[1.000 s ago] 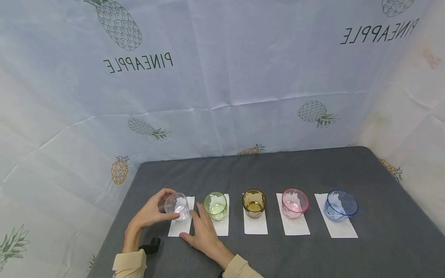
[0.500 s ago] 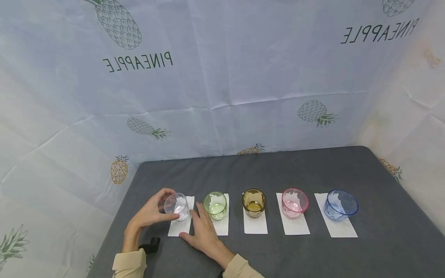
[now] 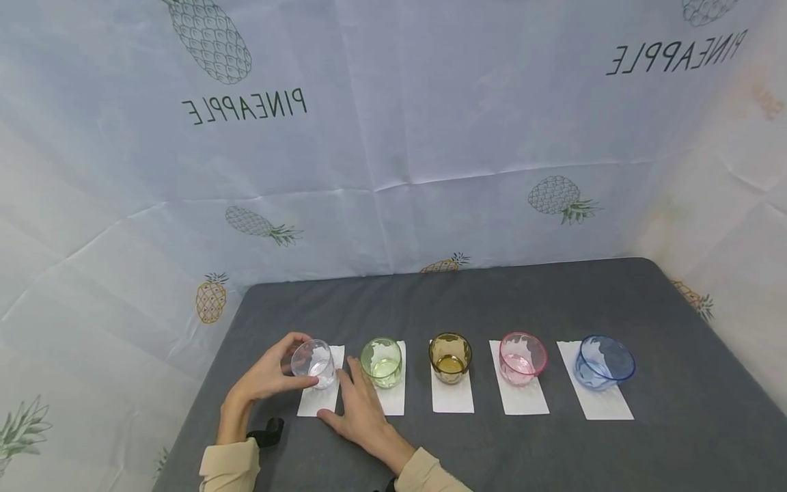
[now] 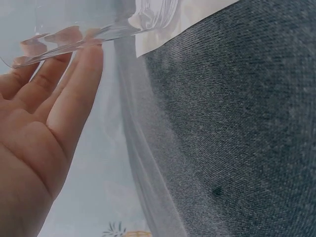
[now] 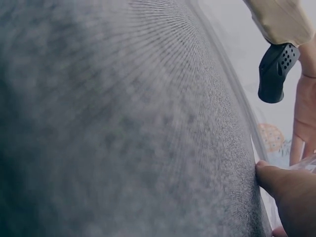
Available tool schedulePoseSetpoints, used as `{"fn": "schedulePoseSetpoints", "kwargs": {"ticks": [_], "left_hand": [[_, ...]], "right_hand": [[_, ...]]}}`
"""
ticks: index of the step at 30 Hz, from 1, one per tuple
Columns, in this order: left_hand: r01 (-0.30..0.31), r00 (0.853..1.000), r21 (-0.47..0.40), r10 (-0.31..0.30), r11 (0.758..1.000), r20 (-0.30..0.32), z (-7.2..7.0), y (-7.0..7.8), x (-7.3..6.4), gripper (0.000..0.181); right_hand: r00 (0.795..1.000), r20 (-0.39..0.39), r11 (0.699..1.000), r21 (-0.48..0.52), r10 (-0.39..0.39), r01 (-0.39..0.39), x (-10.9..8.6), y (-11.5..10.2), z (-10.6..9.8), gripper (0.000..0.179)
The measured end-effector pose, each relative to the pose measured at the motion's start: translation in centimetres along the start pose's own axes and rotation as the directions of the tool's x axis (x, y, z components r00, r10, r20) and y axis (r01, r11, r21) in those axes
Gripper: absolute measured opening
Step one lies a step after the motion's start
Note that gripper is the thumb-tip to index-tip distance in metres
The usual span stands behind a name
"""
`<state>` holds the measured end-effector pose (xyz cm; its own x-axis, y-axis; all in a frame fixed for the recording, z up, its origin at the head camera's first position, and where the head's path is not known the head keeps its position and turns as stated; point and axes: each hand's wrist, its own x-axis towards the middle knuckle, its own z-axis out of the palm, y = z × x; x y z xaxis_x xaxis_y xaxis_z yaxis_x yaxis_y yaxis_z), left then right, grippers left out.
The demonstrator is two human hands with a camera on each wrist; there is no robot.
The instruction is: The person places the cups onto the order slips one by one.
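At the left end of a row of glasses, my left hand (image 3: 270,372) holds a clear glass (image 3: 313,365), thumb at its near side and fingers round its far left side. The left wrist view shows the fingers of the left hand (image 4: 54,108) along the wall of the clear glass (image 4: 113,22). Under the glass lies a white paper strip (image 3: 315,404). My right hand (image 3: 364,418) spreads its fingers over this strip and the one beside it, close to the green glass (image 3: 381,365). Its thumb touches the first strip's lower right corner.
To the right stand an amber glass (image 3: 450,362), a pink glass (image 3: 521,361) and a blue glass (image 3: 602,365), each on a white strip. The table (image 3: 522,458) has a dark grey cloth. A pineapple-print curtain (image 3: 430,123) hangs behind it.
The head view shifts very slightly. Both hands and all the glasses keep their places.
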<state>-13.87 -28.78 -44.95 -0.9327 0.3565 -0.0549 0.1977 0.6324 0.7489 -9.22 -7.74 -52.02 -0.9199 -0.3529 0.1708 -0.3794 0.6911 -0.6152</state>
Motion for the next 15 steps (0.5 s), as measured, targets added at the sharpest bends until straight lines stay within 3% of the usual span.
{"fn": "schedulePoseSetpoints", "kwargs": {"ticks": [8, 15], "left_hand": [[0.004, 1.000, -0.019, -0.004, 1.000, 0.013, 0.0, -0.1, 0.0, 0.067], [-0.006, 1.000, 0.011, 0.006, 1.000, -0.005, 0.1, 0.2, -0.4, 0.080]], "right_hand": [[0.999, 0.047, 0.998, 0.063, 0.016, -0.019, -0.3, -0.3, -1.1, 0.077], [0.997, 0.066, 0.995, 0.092, -0.044, 0.038, -0.9, -0.7, -2.2, 0.074]]}}
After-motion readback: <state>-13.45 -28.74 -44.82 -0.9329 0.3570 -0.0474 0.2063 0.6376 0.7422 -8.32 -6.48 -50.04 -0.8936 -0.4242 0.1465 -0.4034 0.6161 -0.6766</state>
